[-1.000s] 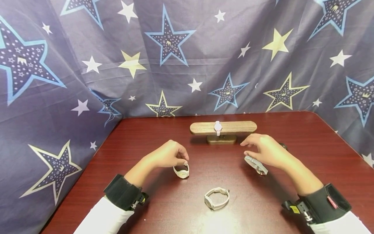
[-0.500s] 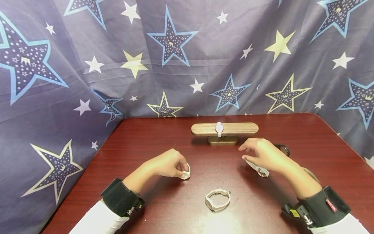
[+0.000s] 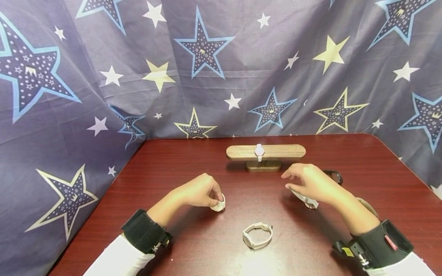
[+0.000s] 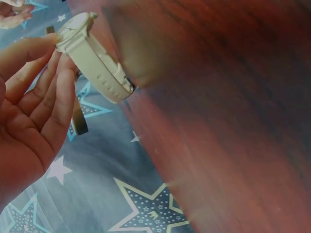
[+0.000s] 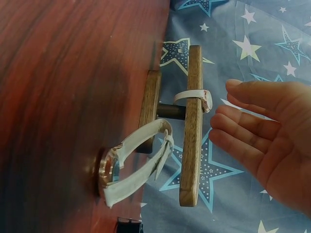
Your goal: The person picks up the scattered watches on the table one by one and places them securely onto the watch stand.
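We find the left hand (image 3: 203, 190) pinching a white watch (image 3: 219, 205) mid-tabletop (image 3: 193, 245); the right hand (image 3: 312, 182), fingers apart, hovers above a grey watch (image 3: 305, 200).

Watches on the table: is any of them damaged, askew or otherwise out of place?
Nothing looks damaged. One watch sits on the wooden stand; the rest lie loose on the table: a white one in front, a dark one behind the right hand, one under it. The left hand pinches another.
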`<action>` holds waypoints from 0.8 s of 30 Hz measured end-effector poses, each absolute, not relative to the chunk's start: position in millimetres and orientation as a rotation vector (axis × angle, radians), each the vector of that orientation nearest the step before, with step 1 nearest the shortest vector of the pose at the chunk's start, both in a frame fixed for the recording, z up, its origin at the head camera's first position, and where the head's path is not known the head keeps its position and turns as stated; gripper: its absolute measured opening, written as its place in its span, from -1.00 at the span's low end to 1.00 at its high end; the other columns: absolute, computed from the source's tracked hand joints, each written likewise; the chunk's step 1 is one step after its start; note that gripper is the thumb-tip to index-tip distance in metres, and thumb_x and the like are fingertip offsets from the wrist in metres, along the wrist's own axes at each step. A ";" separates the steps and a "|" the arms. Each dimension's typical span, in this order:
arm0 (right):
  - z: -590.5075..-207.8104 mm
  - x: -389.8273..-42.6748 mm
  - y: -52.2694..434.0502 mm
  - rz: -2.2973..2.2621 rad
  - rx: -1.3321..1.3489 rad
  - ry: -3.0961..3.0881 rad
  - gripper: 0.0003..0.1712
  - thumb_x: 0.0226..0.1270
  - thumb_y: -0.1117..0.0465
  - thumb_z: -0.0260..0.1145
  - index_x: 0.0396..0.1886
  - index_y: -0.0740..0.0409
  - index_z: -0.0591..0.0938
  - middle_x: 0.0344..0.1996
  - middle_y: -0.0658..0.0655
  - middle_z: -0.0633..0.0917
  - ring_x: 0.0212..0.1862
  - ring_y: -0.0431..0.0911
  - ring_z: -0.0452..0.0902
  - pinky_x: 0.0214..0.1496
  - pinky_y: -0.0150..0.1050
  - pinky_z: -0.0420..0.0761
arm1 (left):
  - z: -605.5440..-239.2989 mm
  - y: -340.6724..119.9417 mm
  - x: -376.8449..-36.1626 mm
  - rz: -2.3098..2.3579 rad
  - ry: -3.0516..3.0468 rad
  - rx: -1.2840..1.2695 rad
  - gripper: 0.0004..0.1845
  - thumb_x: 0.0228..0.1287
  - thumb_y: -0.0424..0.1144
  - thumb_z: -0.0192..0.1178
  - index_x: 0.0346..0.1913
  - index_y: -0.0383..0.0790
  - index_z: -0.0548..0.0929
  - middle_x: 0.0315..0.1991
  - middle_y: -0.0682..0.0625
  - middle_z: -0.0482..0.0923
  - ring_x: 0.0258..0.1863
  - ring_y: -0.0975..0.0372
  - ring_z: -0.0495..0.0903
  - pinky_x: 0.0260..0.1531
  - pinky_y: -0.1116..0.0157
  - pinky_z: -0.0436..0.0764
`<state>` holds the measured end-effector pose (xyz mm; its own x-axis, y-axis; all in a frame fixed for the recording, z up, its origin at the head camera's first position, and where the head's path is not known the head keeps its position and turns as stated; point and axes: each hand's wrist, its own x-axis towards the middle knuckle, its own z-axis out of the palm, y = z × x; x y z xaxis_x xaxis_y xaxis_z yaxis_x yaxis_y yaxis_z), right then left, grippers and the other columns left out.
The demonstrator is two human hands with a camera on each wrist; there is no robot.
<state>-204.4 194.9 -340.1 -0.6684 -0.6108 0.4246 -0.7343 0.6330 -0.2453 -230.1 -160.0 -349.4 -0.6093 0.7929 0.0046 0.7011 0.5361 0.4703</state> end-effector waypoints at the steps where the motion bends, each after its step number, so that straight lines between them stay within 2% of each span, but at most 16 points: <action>1: -339.8 -204.4 194.8 0.580 1.083 -2.554 -0.77 0.06 0.34 0.49 -0.24 0.20 0.70 -0.36 -0.03 0.69 -0.31 -0.10 0.63 -0.24 -0.14 0.61 | -347.9 -159.3 -230.7 0.654 2.564 1.266 -0.90 -0.03 -0.45 0.36 -0.44 -0.19 0.77 -0.58 0.23 0.63 -0.60 0.51 0.50 -0.54 0.48 0.56; 7: -336.8 -204.7 193.1 0.576 1.089 -2.544 -0.77 0.06 0.36 0.49 -0.24 0.19 0.71 -0.35 -0.03 0.70 -0.31 -0.12 0.63 -0.23 -0.13 0.61 | -334.9 -154.3 -234.2 0.720 2.574 1.314 -0.89 -0.03 -0.44 0.34 -0.41 -0.19 0.77 -0.59 0.25 0.62 -0.63 0.50 0.50 -0.59 0.48 0.54; 15: -333.5 -208.8 187.4 0.589 1.122 -2.500 -0.76 0.04 0.38 0.49 -0.24 0.23 0.71 -0.34 0.00 0.70 -0.31 -0.11 0.63 -0.22 -0.15 0.62 | -319.9 -143.4 -236.3 0.986 2.622 1.269 -0.90 0.02 -0.38 0.38 -0.36 -0.14 0.79 -0.53 0.24 0.66 -0.55 0.43 0.59 -0.49 0.42 0.59; 19: -331.8 -210.6 183.3 0.605 1.143 -2.457 -0.75 0.03 0.40 0.48 -0.24 0.23 0.70 -0.32 0.02 0.71 -0.31 -0.10 0.64 -0.21 -0.15 0.62 | -316.1 -134.6 -236.1 1.286 2.553 1.156 -0.89 0.07 -0.40 0.39 -0.30 -0.23 0.79 -0.45 0.11 0.72 -0.45 0.33 0.67 -0.37 0.33 0.66; 24: -327.5 -211.3 174.6 0.645 1.138 -2.390 -0.71 0.03 0.39 0.48 -0.18 0.25 0.69 -0.26 0.08 0.73 -0.25 -0.07 0.67 -0.14 -0.12 0.65 | -314.0 -117.9 -235.0 1.728 2.324 0.832 -0.83 0.13 -0.44 0.34 -0.20 -0.43 0.73 -0.34 -0.14 0.72 -0.41 0.16 0.72 -0.32 0.17 0.71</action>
